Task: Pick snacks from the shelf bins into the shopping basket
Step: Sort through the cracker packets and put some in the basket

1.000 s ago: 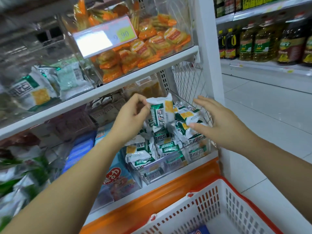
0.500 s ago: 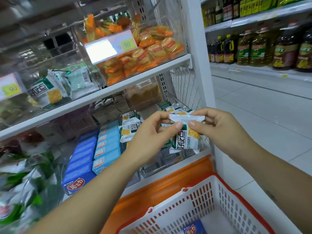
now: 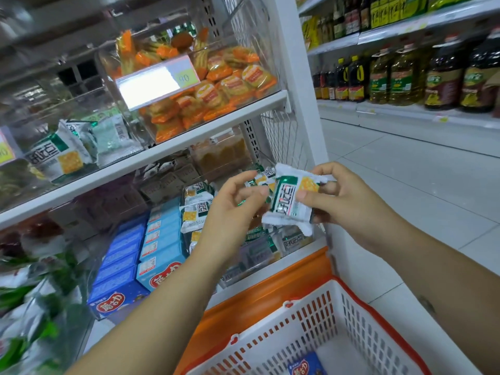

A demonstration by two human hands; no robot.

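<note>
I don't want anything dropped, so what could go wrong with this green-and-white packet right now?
The packet is pinched by the right hand; it could slip and miss the basket below. The left hand sits close to the heaped bin packets and might knock one out.

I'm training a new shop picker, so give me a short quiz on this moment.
1. True or false: the shopping basket holds nothing.
2. The packet in the right hand is: A orange, B green and white, C blue.
3. Fill in: the orange packs sit one shelf ____ the bin behind the hands.
Key: 1 false, a blue box lies in it; 2 B; 3 above.
</note>
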